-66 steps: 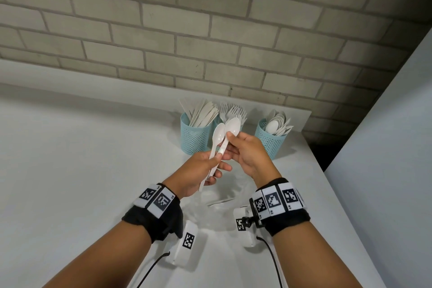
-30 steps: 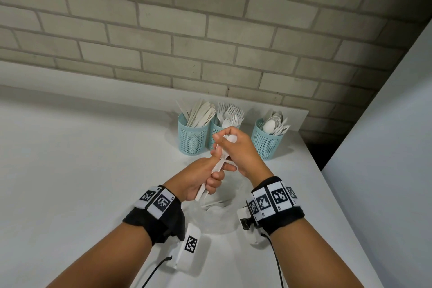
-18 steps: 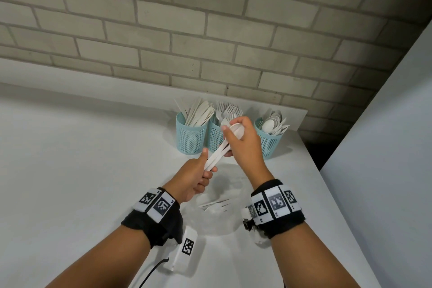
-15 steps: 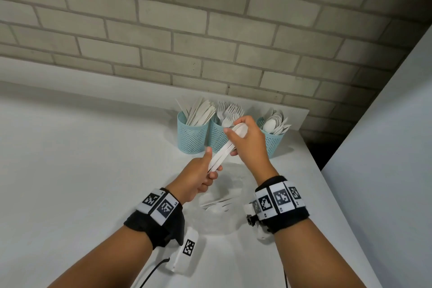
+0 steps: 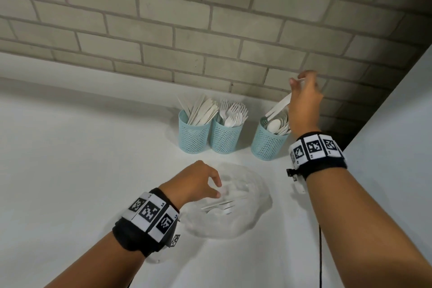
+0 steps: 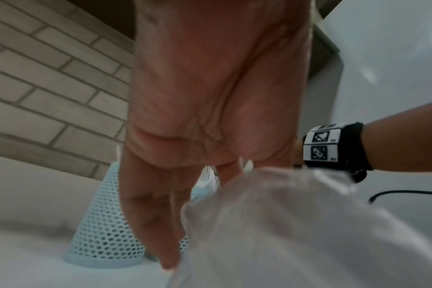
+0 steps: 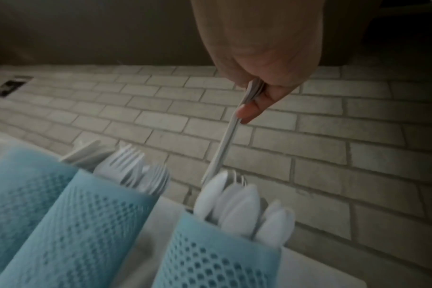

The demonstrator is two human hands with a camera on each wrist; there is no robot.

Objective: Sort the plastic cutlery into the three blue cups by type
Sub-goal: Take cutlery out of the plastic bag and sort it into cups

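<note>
Your right hand [image 5: 304, 100] pinches a stack of white plastic spoons [image 7: 228, 134] by the bowl end, handles pointing down into the right pale-blue mesh cup [image 5: 267, 145], which already holds spoons. Your left hand [image 5: 195, 183] hangs with loosely curled fingers over the crumpled clear plastic bag [image 5: 247, 220], holding nothing; a few white utensils [image 5: 222, 204] lie in the bag. Left mesh cup [image 5: 192, 138] holds knives, middle mesh cup [image 5: 224, 139] forks, all on the white counter [image 5: 81, 170].

Head view downward, wrist views near cups [image 5: 223, 137]
</note>
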